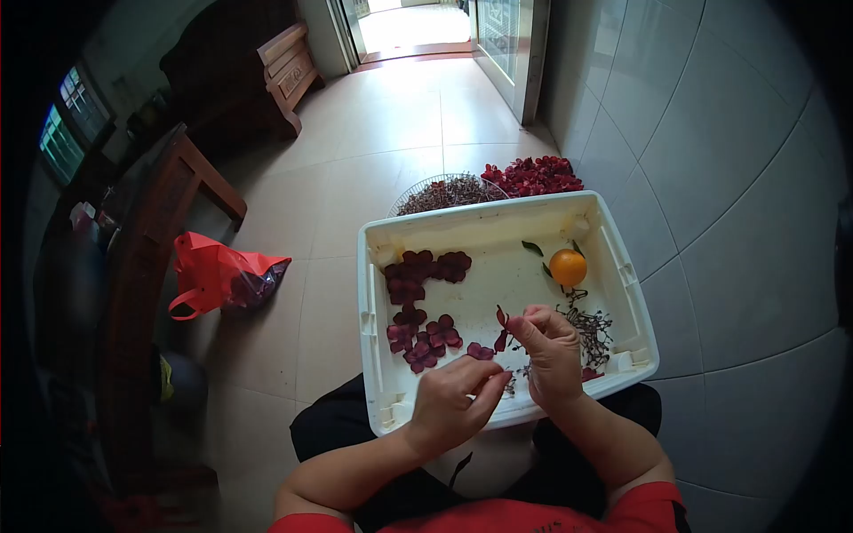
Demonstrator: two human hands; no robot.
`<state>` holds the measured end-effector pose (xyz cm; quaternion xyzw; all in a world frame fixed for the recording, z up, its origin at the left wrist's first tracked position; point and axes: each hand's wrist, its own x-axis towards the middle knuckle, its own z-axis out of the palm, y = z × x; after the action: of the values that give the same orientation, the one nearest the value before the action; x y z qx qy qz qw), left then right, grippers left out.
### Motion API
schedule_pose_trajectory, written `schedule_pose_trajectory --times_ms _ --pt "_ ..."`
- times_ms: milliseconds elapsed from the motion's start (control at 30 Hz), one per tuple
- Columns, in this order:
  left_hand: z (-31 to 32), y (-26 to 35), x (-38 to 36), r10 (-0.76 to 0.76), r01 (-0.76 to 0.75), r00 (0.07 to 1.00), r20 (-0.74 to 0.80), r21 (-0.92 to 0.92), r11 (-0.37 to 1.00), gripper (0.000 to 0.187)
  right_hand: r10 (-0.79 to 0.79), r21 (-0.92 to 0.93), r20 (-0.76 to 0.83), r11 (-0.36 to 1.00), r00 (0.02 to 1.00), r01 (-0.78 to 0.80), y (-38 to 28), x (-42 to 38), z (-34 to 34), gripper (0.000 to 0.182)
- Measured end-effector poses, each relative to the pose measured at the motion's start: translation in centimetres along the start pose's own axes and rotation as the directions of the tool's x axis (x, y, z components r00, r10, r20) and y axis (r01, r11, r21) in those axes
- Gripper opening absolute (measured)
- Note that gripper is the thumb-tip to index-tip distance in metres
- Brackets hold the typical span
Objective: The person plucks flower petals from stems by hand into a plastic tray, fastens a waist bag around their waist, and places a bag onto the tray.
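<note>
Over the near part of a white plastic tub (pixel 480 211), my right hand (pixel 549 351) pinches a dark red petal piece (pixel 502 329) between thumb and fingers. My left hand (pixel 453 400) is beside it, fingers pressed together; what they hold, if anything, is too small to name. Flat dark red flowers (pixel 413 275) lie along the tub's left side, and one more flower (pixel 480 352) is just beyond my left hand. Thin dark stems (pixel 591 338) are heaped at the tub's right, next to an orange fruit (pixel 568 266) with green leaves.
Behind the tub are a wire basket (pixel 449 191) of brown stems and a pile of red flowers (pixel 538 176). A red bag (pixel 218 271) stands on the floor at the left, near wooden furniture (pixel 169 191). A tiled wall (pixel 720 133) runs along the right.
</note>
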<state>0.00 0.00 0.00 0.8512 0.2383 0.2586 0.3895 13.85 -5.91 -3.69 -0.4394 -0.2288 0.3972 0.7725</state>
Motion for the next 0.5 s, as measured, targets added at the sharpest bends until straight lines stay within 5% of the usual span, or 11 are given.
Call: schedule_pose_trajectory --times_ms 67,133,167,300,333,500 --pt "1.0 -0.3 0.3 -0.231 0.239 0.971 0.061 -0.316 0.918 0.013 0.062 0.035 -0.012 0.997 0.998 -0.062 -0.1 -0.1 0.4 0.004" --pt "2.5 0.3 0.0 -0.426 0.459 0.88 0.21 -0.608 0.648 0.011 0.148 0.028 -0.043 0.989 0.988 -0.147 -1.3 -1.0 -0.1 0.005" --pt "2.0 -0.3 0.7 -0.411 0.44 0.891 0.195 -0.599 0.669 0.011 0.125 0.04 -0.029 0.991 0.992 -0.124 -0.9 -0.3 0.4 0.005" --pt "1.9 -0.9 1.3 -0.534 0.513 0.792 0.298 -0.798 0.316 0.011 0.25 0.107 -0.019 0.963 0.968 -0.247 -0.3 -0.4 0.8 0.004" --pt "1.9 -1.0 1.3 -0.532 0.516 0.791 0.302 -0.796 0.315 0.011 0.249 0.108 -0.024 0.963 0.968 -0.245 -0.4 -0.5 0.9 0.004" --pt "0.9 -1.7 1.3 -0.564 0.551 0.755 0.333 -0.789 0.271 0.016 -0.029 0.04 -0.138 0.999 0.99 0.035 -1.0 0.4 1.2 0.004"
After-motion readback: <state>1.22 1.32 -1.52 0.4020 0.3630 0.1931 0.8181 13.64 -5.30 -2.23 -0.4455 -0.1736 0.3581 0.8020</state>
